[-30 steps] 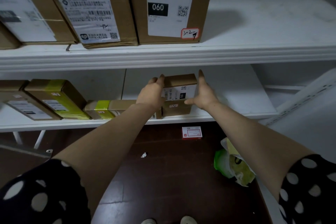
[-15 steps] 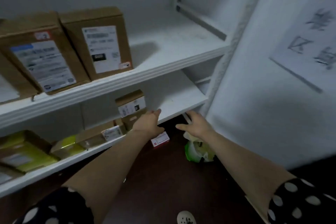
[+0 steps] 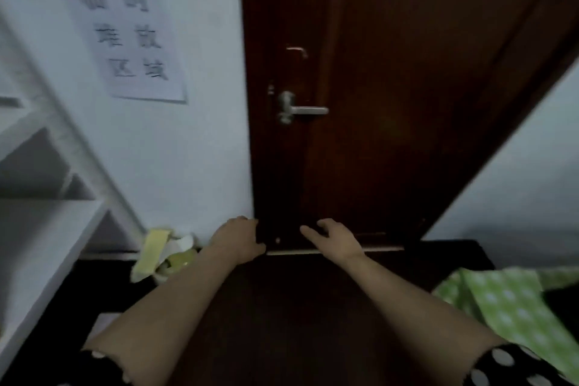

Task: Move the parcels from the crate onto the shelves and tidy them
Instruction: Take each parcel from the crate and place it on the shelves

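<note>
Standing left of left hand: shelves.

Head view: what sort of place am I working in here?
Probably a small indoor storeroom: white shelving stands on the left, a printed paper notice is stuck on the pale wall, and a dark wooden door with a lever handle is straight ahead.

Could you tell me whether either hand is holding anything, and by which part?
Nothing is held: the left hand and the right hand are both empty, fingers loose, in front of the door.
</note>
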{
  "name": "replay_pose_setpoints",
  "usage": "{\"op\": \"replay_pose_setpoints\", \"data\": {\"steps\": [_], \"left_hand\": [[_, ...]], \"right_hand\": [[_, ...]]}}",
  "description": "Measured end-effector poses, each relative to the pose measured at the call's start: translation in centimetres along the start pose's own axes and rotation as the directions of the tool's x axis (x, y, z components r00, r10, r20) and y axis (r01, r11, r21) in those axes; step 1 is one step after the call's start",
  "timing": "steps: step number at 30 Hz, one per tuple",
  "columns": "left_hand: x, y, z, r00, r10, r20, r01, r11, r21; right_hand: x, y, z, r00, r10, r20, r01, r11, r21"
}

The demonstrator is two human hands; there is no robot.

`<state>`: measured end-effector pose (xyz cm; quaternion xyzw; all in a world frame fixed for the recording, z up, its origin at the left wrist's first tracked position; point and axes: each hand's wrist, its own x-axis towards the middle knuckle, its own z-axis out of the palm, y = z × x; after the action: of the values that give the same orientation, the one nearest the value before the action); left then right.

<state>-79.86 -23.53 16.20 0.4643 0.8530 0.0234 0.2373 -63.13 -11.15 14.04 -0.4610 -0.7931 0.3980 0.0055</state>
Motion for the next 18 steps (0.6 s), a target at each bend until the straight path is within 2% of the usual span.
{"op": "replay_pose_setpoints", "data": {"steps": [4, 8, 11, 13, 18], "left_hand": [[0.7, 13.9, 3.0, 0.973, 0.227, 0.04, -0.228, 0.972, 0.047], [-0.5, 30.1, 8.0, 0.911, 0.402, 0.093, -0.409, 0.909, 0.077], [-3.2, 42.7, 12.7, 0.816, 0.552, 0.174, -0.567, 0.822, 0.053], [-5.6, 51.1, 16.4, 0.742, 0.633, 0.22, -0.659, 0.749, 0.071], [-8.7, 62.9, 20.8, 0.615, 0.739, 0.275, -0.782, 0.616, 0.092]], "right_hand": [[-5.9, 11.1, -7.9, 0.965, 0.175, -0.193, -0.14, 0.973, 0.183], [-13.7, 23.1, -15.3, 0.865, 0.336, -0.373, -0.223, 0.923, 0.314], [-20.1, 32.3, -20.8, 0.768, 0.439, -0.467, -0.289, 0.888, 0.359], [-25.1, 38.7, -24.4, 0.672, 0.503, -0.543, -0.299, 0.856, 0.423], [-31.6, 47.3, -30.7, 0.547, 0.597, -0.587, -0.312, 0.796, 0.519]]}}
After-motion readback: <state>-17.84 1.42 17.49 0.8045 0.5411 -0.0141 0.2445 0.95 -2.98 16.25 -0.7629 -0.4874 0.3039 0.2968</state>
